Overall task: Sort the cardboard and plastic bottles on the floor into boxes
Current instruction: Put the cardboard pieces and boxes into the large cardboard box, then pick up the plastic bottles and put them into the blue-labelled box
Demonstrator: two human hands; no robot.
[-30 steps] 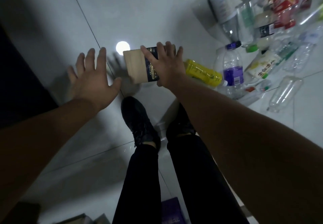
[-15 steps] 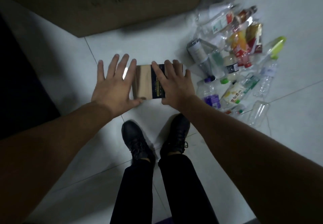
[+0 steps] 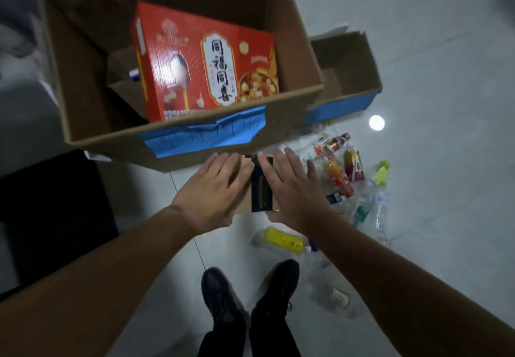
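I carry a small tan cardboard box with a black label (image 3: 261, 189) between my two hands, just in front of the big box's front wall. My left hand (image 3: 217, 189) lies flat on its left part and my right hand (image 3: 292, 193) flat on its right part, fingers straight and thumb spread. The large open cardboard box (image 3: 97, 130), taped with blue, holds a red printed carton (image 3: 203, 61) and brown cardboard. Plastic bottles (image 3: 342, 175) lie in a pile on the floor to the right, and a yellow bottle (image 3: 284, 241) lies under my right forearm.
A smaller open cardboard box (image 3: 348, 72) with blue tape stands behind the big one on the right. My black shoes (image 3: 223, 295) stand on the white tiles below. A dark object (image 3: 41, 203) fills the left side. More clear bottles (image 3: 334, 298) lie beside my right foot.
My view has swung up from the floor to the big box. My left hand came in and joined the right on the small box, and both carried it forward to the big box's front wall.
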